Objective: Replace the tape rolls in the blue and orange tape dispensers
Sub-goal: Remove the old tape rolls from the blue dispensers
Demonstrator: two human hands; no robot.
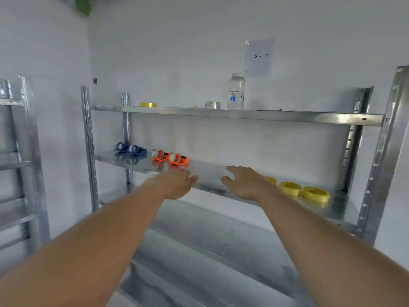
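Both hands are reaching forward in the middle of the frame, in front of the middle shelf of a metal rack. Left hand is hanging with the back up and the fingers relaxed and close together, holding nothing. Right hand is also holding nothing; its fingers are loosely spread and a little bent, and the thumb is pointing toward the left hand. Whether the hands are touching the shelf edge, I cannot tell. The two hands are staying apart from each other, with a bare piece of shelf showing between them.

On the left part of this shelf two blue tape dispensers are lying side by side. Just to the right of them two orange tape dispensers are lying, each with a pale roll inside; they are sitting near the left hand, a little above it in the frame. At the right of the frame yellow tape rolls are lying flat in a row, and the right wrist is partly covering one of them.

On the top shelf a clear bottle is standing, with a silver roll beside it and a yellow roll further left. A paper marked "2 - 1" is hanging on the wall above.
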